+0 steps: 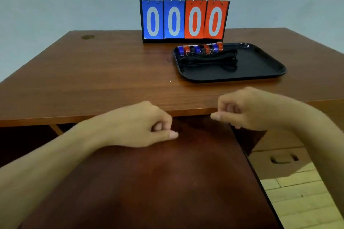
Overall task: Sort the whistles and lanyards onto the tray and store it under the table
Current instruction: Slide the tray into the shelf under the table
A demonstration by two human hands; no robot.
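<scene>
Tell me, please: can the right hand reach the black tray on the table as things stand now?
Probably yes. The right hand is loosely curled, holds nothing, and hovers at the table's near edge. Bare tabletop lies between it and the tray; nothing stands in the way.

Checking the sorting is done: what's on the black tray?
On the tray, a row of blue, red and black whistles lines the far edge, beside bundled black lanyards. Anything beneath the lanyards is hidden.

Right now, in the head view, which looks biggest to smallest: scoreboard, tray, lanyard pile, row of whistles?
1. tray
2. scoreboard, close to the tray; it stands farther back, so unsure
3. lanyard pile
4. row of whistles
</scene>
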